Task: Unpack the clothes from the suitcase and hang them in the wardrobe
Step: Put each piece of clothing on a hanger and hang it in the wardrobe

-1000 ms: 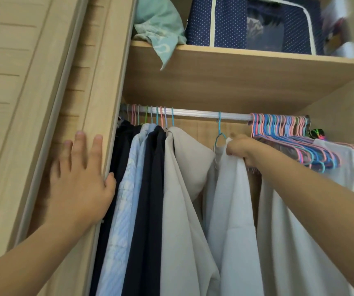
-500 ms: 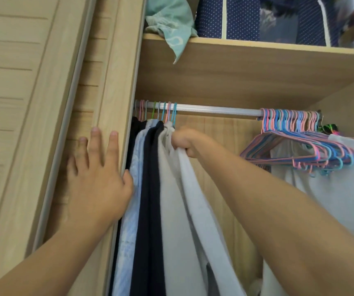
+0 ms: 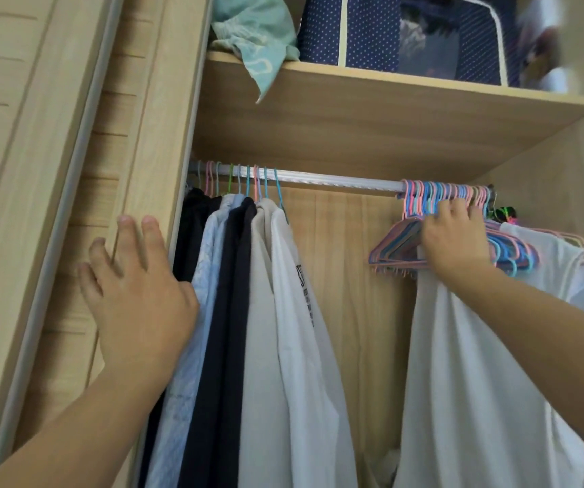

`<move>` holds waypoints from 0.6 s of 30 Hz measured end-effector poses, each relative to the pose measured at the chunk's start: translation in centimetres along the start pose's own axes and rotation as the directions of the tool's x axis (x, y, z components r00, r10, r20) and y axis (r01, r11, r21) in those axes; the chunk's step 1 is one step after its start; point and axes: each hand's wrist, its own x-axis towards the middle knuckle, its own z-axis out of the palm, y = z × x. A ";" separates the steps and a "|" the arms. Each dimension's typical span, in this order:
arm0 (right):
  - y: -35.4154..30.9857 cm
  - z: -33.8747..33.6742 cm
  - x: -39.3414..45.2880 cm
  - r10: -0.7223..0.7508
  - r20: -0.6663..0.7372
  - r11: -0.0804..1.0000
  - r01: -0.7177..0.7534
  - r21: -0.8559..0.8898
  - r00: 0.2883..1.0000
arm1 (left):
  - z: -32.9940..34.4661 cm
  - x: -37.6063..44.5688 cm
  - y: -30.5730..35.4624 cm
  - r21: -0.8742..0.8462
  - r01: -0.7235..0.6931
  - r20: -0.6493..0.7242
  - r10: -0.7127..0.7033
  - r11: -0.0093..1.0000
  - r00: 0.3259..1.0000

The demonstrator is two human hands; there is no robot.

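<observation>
Reaching into the open wardrobe, the right hand [image 3: 454, 241] is being curled around the bunch of empty pink and blue plastic hangers [image 3: 434, 200] crowded at the right end of the silver metal hanging rail [image 3: 336, 180]; which single hanger is being held cannot be told. A spare hanger is probably being fetched for another garment. The left hand [image 3: 135, 294] is being pressed flat, fingers spread and holding nothing, against the pale wooden sliding door [image 3: 72, 170] at the left, seemingly so that the opening is being kept clear. At the left end of the rail, a row of clothes is hanging close together, the long white printed shirt [image 3: 297, 311] being the rightmost. A bare stretch of rail is being left between them and the hangers. A loose white garment [image 3: 477, 364] is draped below the right wrist. The suitcase is not in view.
</observation>
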 end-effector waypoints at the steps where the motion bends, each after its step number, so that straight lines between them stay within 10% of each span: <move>1: 0.9 0.3 0.3 0.038 0.021 0.998 -0.036 -0.058 0.999 | 0.0 0.0 0.1 0.001 0.001 -0.002 -0.001 1.000 1.000; 18: 0.8 1.4 3.0 0.201 0.140 0.929 -0.234 0.287 0.970 | 0.3 0.0 0.1 0.016 -0.003 -0.053 0.004 1.000 0.999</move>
